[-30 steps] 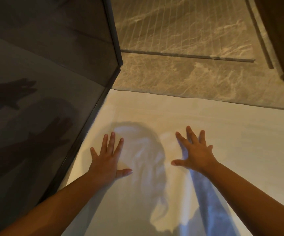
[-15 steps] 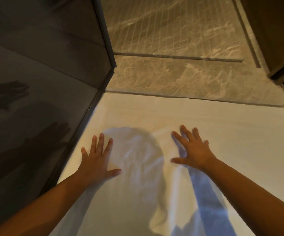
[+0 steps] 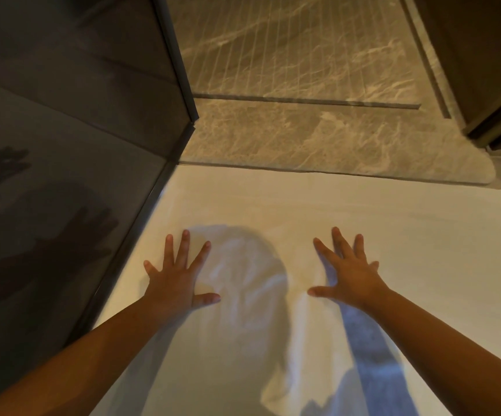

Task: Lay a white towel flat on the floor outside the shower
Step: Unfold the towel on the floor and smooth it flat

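Your two hands, left hand (image 3: 177,283) and right hand (image 3: 350,279), press flat with fingers spread (gripping nothing) on one white towel (image 3: 363,223); glass panel (image 3: 63,175) at nine o'clock.

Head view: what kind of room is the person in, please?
Most likely a bathroom, just outside a shower. A dark glass shower panel stands on the left, a marble-look tiled floor with a linear drain lies ahead, and a white towel is spread under both hands.

Towel's (image 3: 363,223) near end beyond bottom edge
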Motion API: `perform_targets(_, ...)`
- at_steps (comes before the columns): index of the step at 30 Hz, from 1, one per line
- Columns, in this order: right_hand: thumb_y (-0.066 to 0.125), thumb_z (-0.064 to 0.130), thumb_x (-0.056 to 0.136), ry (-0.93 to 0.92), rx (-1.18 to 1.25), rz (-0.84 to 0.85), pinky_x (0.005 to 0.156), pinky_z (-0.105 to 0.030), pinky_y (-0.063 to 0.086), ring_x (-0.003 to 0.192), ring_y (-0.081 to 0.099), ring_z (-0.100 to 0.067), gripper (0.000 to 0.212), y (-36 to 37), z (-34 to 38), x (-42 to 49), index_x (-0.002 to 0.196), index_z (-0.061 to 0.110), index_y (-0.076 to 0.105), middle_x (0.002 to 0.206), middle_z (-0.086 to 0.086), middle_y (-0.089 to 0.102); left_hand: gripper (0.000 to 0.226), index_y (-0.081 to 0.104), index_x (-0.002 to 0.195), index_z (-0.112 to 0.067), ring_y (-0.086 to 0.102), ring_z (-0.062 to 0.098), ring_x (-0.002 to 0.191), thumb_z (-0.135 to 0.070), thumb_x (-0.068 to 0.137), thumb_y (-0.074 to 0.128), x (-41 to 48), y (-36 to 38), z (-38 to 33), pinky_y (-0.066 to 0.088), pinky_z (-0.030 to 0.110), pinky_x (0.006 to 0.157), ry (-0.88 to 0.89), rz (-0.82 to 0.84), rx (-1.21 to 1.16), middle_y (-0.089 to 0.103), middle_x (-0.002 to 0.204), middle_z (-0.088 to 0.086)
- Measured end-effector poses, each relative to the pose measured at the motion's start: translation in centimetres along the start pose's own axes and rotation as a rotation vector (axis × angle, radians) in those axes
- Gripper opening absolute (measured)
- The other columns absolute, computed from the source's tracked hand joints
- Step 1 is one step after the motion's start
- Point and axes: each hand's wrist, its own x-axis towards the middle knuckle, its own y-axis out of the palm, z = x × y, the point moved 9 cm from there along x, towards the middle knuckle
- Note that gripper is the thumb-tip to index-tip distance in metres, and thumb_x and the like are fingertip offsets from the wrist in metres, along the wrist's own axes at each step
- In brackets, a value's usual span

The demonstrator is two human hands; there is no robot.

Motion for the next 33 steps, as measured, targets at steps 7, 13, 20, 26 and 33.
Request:
perform_targets(7,0.06,0.068,0.068,-0.002,-0.002,0.003,0.102,-0.071,0.016,0.137,-0.025,-0.039,0.103,-0.2,0.4,0.1,0.142,0.041,-0.007,0.153,0.003,-0.025,0.109,-0.021,0.138,-0.038,-0.024,0.037,0.136,-0.085,0.061,0.039,0.1,-0.4,0.4,0.017,0.069,0.1,0.014,-0.01,0.0,-0.037,0.147,0.007)
perform_targets(13,0.059,0.068,0.069,-0.006,0.007,-0.005,0.103,-0.071,0.015,0.137,-0.025,-0.039,0.102,-0.2,0.5,0.2,0.142,0.041,-0.006,0.153,0.003,-0.025,0.11,-0.02,0.139,-0.037,-0.025,0.038,0.136,-0.083,0.062,0.044,0.2,-1.1,0.4,0.016,0.07,0.1,0.025,0.007,-0.022,-0.036,0.147,0.007)
perform_targets(20,0.056,0.065,0.075,-0.042,-0.022,-0.047,0.107,-0.064,0.018,0.141,-0.016,-0.034,0.095,-0.8,0.7,-0.4,0.143,0.037,-0.004,0.155,0.003,-0.018,0.112,-0.018,0.139,-0.038,-0.026,0.039,0.135,-0.081,0.06,0.049,0.7,-1.5,0.6,0.016,0.071,0.101,0.028,0.035,-0.051,-0.035,0.148,0.006)
perform_targets(26,0.054,0.064,0.077,-0.113,-0.083,-0.075,0.108,-0.053,0.024,0.144,0.001,-0.024,0.089,-3.1,-0.5,-2.8,0.144,0.034,0.005,0.157,0.005,-0.007,0.101,-0.008,0.143,-0.031,-0.017,0.035,0.139,-0.075,0.071,0.047,0.3,-2.8,-1.0,0.013,0.061,0.108,0.032,0.016,-0.077,-0.022,0.153,0.01)
perform_targets(33,0.045,0.063,0.083,-0.201,-0.23,-0.055,0.107,-0.034,0.033,0.141,0.017,-0.016,0.079,-5.1,-5.5,-8.4,0.145,0.03,0.01,0.157,0.003,0.006,0.061,0.025,0.139,-0.018,0.019,0.025,0.139,-0.046,0.089,0.047,-1.8,-8.7,-9.4,0.024,0.042,0.109,0.194,-0.105,-0.161,0.017,0.153,0.01)
